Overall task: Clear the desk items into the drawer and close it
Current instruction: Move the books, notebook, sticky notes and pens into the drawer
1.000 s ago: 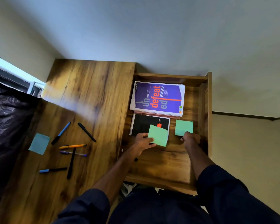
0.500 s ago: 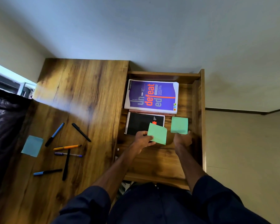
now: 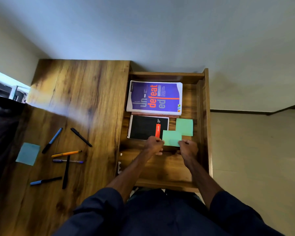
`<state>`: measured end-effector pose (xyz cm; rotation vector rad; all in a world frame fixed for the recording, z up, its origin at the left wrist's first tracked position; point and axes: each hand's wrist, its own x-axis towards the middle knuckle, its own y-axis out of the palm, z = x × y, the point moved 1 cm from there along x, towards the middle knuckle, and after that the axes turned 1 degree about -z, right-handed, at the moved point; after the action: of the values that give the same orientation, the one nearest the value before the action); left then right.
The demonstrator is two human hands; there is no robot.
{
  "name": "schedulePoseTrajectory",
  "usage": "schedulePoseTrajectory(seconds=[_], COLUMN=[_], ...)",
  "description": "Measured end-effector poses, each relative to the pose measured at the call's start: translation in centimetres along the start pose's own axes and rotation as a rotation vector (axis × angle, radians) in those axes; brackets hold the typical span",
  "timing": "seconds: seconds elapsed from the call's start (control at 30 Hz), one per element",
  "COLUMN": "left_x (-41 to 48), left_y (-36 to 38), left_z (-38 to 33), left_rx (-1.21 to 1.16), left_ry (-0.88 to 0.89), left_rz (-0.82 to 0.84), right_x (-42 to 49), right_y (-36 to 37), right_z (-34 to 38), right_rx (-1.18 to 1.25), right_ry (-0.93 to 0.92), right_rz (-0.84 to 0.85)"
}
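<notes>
The wooden drawer (image 3: 206, 116) stands pulled out to the right of the desk top (image 3: 78, 92). In it lie a purple book (image 3: 154, 97), a black notebook (image 3: 143, 127) and a green sticky pad (image 3: 186, 126) at the right. A second green sticky pad (image 3: 171, 137) sits nearer, overlapping the notebook's corner. My left hand (image 3: 154, 145) pinches its left edge and my right hand (image 3: 189, 148) pinches its lower right corner. On the desk lie a blue sticky pad (image 3: 28, 154) and several pens, among them an orange pen (image 3: 66, 153) and a black pen (image 3: 81, 137).
A dark covered object (image 3: 2, 133) borders the desk on the left, below a window. The wall runs behind the desk and drawer. The drawer's front floor, under my forearms, is bare wood. My dark-sleeved arms and lap fill the lower frame.
My right hand let go of the right green pad, which now lies in the drawer, and shifted left onto the nearer pad. The left hand lowered that pad toward the drawer floor.
</notes>
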<state>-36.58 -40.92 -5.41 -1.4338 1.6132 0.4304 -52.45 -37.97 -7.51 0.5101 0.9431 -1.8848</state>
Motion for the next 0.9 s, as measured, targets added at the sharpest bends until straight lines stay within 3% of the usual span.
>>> schedulePoseTrajectory(seconds=[0.2, 0.5, 0.67, 0.77, 0.9], left_x=[-0.1, -0.5, -0.7, -1.0, -1.5], left_y=[-0.8, -1.4, -0.8, -0.4, -0.3], left_z=[0.8, 1.8, 2.0, 1.9, 2.0], left_rx=[0.095, 0.124, 0.141, 0.149, 0.149], left_ry=[0.043, 0.023, 0.036, 0.042, 0.046], left_rz=[0.012, 0.026, 0.033, 0.025, 0.033], right_x=[1.5, 0.9, -0.8, -1.1, -0.3], right_y=[-1.9, -1.7, -0.8, 0.1, 1.5], right_z=[-1.0, -2.2, -2.9, -3.1, -2.5], right_rx=[-0.097, -0.221, -0.284, -0.508, -0.827], right_ry=[0.121, 0.144, 0.012, -0.179, -0.376], right_rz=[-0.094, -0.088, -0.093, -0.045, 0.144])
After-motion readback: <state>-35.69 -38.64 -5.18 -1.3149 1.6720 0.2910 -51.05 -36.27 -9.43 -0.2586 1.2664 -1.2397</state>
